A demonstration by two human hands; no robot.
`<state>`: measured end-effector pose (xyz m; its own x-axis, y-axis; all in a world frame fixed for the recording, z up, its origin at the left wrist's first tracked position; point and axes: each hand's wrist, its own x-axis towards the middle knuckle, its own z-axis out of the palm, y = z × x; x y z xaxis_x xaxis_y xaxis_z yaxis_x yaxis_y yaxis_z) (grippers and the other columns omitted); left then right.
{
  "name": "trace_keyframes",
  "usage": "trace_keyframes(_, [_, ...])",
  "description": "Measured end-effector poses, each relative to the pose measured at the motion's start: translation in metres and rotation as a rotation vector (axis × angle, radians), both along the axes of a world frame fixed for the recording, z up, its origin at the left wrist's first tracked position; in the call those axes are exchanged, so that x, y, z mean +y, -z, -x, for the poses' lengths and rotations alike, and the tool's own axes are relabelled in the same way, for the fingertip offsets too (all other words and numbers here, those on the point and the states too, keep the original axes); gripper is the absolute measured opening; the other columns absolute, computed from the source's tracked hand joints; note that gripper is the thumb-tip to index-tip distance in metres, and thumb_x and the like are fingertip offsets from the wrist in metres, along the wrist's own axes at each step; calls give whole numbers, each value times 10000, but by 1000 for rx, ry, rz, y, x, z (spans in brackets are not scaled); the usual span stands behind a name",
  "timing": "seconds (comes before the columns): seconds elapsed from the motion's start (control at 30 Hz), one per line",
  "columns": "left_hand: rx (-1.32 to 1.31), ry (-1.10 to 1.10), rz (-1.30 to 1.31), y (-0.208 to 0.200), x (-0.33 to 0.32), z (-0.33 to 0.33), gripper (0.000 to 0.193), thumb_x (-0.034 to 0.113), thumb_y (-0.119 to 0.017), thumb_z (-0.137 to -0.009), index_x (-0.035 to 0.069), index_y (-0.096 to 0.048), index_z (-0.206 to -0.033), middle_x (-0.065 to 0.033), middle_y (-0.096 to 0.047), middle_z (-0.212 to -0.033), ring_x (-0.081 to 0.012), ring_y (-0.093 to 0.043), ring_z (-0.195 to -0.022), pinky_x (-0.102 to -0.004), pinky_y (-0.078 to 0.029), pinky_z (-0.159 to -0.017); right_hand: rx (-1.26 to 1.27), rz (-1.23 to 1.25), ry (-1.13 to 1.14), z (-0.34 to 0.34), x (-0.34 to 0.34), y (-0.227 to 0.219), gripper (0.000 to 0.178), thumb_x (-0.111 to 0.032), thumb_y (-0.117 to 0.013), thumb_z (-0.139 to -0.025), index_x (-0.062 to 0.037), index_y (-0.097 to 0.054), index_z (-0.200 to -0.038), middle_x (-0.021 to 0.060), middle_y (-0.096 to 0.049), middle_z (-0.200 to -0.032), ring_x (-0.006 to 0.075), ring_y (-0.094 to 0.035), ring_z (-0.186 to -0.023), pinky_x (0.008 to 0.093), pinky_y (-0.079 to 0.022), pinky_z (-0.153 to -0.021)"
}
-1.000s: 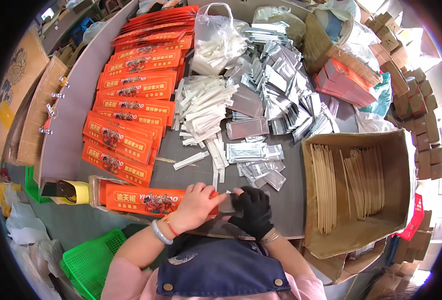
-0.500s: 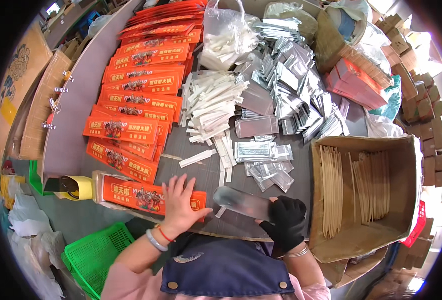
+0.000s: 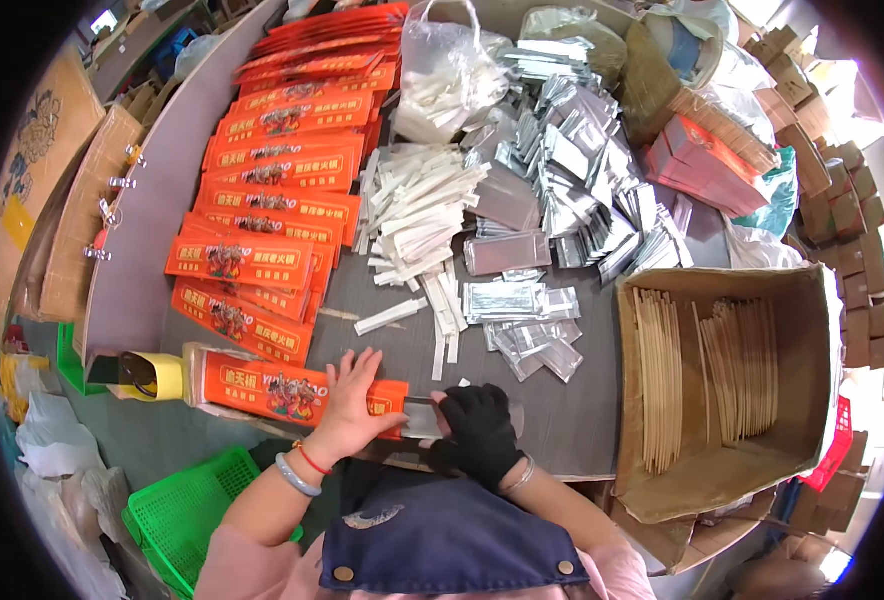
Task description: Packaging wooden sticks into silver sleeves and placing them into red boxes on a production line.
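Observation:
My left hand (image 3: 352,405) lies flat with spread fingers on the top red printed paper sleeve (image 3: 262,385) of a stack at the table's front edge. My right hand (image 3: 477,430), in a black fingerless glove, is closed over a flat, shiny grey see-through strip (image 3: 422,419). The strip's left part meets the sleeve's right end; whether it is inside cannot be made out. Its other end shows past the glove. Beyond my hands lie a pile of white paper-wrapped strips (image 3: 417,215) and several silvery flat packets (image 3: 522,305).
Overlapping red sleeves (image 3: 272,210) cover the table's left side. At the right stands a cardboard box (image 3: 802,400) with wooden chopsticks (image 3: 747,370). A clear bag (image 3: 447,70) of white strips sits at the back. A yellow tube (image 3: 162,376) and a green basket (image 3: 197,510) are at the left.
My right hand has moved left with the grey strip, bringing it to the red sleeve's right end. My left hand stays nearly in place on the sleeve.

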<state>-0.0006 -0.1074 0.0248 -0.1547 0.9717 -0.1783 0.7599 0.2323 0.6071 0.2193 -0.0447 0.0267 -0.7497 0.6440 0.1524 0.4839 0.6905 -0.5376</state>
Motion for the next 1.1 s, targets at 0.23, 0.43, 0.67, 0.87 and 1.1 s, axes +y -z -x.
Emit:
trace_keyframes(0.23, [400,339,-473,32,123,14,429,147,-739,-756,76,-628,-1165,-91,-577,-1258,-374,-468,-1241,-515,-360,-1043,-85,-146,609,-137,35,-6,473,-204,-799,-750,-21,-601,-1140,162,-608,-1101,346,-567,-1056,426,-448,-915])
trace_keyframes(0.43, [352,406,-565,20,96,14,34,177,-678,-764,148,-662,-770,36,-616,-869,-224,-539,-981,-398,-379,-846,-410,-226,1085,-220,18,-1,403,-241,-743,-791,-2,-620,-1092,176,-623,-1052,369,-578,-1009,454,-466,-894])
trace_keyframes(0.67, [288,386,-543,-2,112,-2,71,148,-740,-741,128,-678,-770,36,-625,-845,-198,-555,-845,-370,-365,-799,-595,-131,1137,-214,25,9,193,-109,-647,-784,-26,-620,-956,166,-618,-925,366,-586,-934,459,-481,-820])
trace_keyframes(0.87, [52,344,-493,21,171,-65,150,231,-749,-774,138,-679,-869,5,-619,-875,-230,-554,-933,-400,-373,-829,-679,-74,1106,-206,20,4,153,-136,-637,-815,-47,-548,-902,157,-570,-930,347,-569,-928,458,-484,-799])
trace_keyframes(1.1, [147,257,-449,18,172,-60,328,237,-828,-687,102,-671,-942,-35,-632,-910,-241,-579,-911,-396,-406,-809,-423,-149,1238,-213,7,15,154,-113,-585,-888,-13,-587,-1005,182,-606,-993,345,-599,-935,444,-487,-793])
